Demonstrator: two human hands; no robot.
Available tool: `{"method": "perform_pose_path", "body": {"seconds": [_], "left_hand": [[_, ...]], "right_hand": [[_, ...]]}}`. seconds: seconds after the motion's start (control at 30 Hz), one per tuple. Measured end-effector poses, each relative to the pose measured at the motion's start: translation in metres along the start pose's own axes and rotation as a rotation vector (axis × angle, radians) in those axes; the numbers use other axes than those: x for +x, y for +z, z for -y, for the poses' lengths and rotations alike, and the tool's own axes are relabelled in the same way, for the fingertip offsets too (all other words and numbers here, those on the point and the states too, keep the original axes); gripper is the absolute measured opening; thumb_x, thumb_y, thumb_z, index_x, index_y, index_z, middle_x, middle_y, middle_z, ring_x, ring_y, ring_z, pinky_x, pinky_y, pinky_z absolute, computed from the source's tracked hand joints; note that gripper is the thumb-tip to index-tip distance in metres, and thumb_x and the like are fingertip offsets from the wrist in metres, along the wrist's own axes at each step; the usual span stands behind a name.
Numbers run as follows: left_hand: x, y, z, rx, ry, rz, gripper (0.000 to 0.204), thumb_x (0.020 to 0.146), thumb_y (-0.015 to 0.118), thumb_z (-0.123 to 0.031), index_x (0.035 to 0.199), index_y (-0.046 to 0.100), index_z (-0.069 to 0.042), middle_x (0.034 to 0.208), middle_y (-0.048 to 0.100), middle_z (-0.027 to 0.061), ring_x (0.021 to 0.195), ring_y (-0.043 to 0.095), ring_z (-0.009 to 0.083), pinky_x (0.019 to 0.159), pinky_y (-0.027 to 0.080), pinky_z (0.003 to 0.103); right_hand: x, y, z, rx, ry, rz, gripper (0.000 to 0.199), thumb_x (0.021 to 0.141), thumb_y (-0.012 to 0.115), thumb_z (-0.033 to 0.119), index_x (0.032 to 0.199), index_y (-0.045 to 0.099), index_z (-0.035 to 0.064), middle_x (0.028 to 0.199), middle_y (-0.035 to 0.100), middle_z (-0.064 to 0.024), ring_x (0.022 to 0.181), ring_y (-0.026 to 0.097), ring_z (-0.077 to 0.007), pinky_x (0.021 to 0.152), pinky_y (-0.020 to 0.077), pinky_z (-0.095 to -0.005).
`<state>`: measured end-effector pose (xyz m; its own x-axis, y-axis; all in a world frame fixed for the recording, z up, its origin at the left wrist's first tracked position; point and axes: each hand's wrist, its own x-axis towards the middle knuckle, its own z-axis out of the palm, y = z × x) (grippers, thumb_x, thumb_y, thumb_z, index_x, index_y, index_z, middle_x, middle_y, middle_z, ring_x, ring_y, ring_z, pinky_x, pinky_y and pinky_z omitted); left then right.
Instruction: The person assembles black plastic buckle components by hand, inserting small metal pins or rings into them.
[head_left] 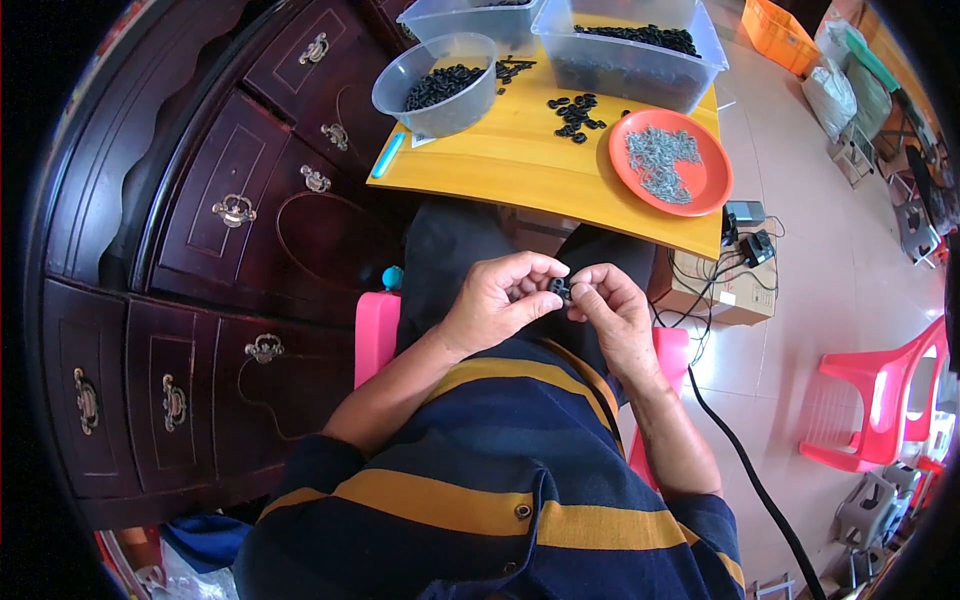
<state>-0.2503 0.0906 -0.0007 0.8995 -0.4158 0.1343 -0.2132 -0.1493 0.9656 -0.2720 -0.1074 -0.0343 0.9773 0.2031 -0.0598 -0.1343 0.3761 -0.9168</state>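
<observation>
A small black plastic part (561,287) is pinched between my two hands, above my lap and short of the table's front edge. My left hand (508,292) grips it from the left with thumb and fingertips. From the right, my right hand (612,305) closes thumb and forefinger at the part's other side; whether a second tiny piece sits there is hidden. On the table, an orange-red plate (718,185) bears a heap of small grey metal pieces (660,160). Loose black parts (577,117) lie left of the plate.
A round clear tub (470,118) and a rectangular clear bin (640,85) hold black parts on the yellow table (500,170). A light-blue stick-shaped item (388,155) lies at its left edge. Dark wooden drawers (220,250) stand left; cables (715,290) and a pink stool (875,400) are right.
</observation>
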Motion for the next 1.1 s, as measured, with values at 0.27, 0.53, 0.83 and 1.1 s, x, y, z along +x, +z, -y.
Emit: {"method": "perform_pose_path", "body": {"seconds": [0.27, 0.53, 0.83, 1.1], "left_hand": [[0.002, 0.002, 0.002, 0.054, 0.049, -0.001, 0.026, 0.085, 0.076, 0.002, 0.111, 0.071, -0.001, 0.078, 0.061, -0.0033, 0.067, 0.054, 0.0019, 0.061, 0.047, 0.019], [0.008, -0.001, 0.000, 0.101, 0.068, 0.025, 0.025, 0.084, 0.078, 0.000, 0.109, 0.074, -0.004, 0.075, 0.060, -0.0026, 0.064, 0.053, 0.0032, 0.058, 0.045, 0.020], [0.016, 0.001, -0.010, 0.313, 0.135, 0.093, 0.040, 0.078, 0.083, -0.008, 0.115, 0.070, -0.005, 0.080, 0.059, 0.0026, 0.065, 0.055, 0.0113, 0.060, 0.047, 0.028], [0.025, 0.019, -0.013, 0.771, 0.417, -0.104, 0.045, 0.072, 0.083, -0.011, 0.113, 0.064, -0.005, 0.098, 0.066, 0.0110, 0.079, 0.068, 0.0265, 0.070, 0.057, 0.038]], "right_hand": [[0.000, 0.004, 0.000, 0.014, 0.007, 0.004, 0.007, 0.101, 0.062, 0.012, 0.105, 0.063, 0.0050, 0.090, 0.062, 0.0032, 0.078, 0.059, -0.0049, 0.075, 0.0507, -0.0211], [0.001, 0.001, -0.001, 0.003, 0.087, -0.028, 0.008, 0.101, 0.064, 0.014, 0.102, 0.065, 0.0056, 0.086, 0.063, 0.0039, 0.075, 0.060, -0.0053, 0.073, 0.0503, -0.0207], [0.004, -0.007, -0.006, 0.118, 0.214, 0.033, 0.015, 0.101, 0.065, 0.019, 0.100, 0.068, 0.0049, 0.089, 0.069, -0.0002, 0.077, 0.063, -0.0068, 0.072, 0.0509, -0.0218], [0.005, -0.003, -0.015, 0.435, 0.170, -0.064, 0.016, 0.102, 0.063, 0.020, 0.107, 0.066, 0.0054, 0.103, 0.071, -0.0064, 0.092, 0.068, -0.0141, 0.085, 0.0548, -0.0301]]}}
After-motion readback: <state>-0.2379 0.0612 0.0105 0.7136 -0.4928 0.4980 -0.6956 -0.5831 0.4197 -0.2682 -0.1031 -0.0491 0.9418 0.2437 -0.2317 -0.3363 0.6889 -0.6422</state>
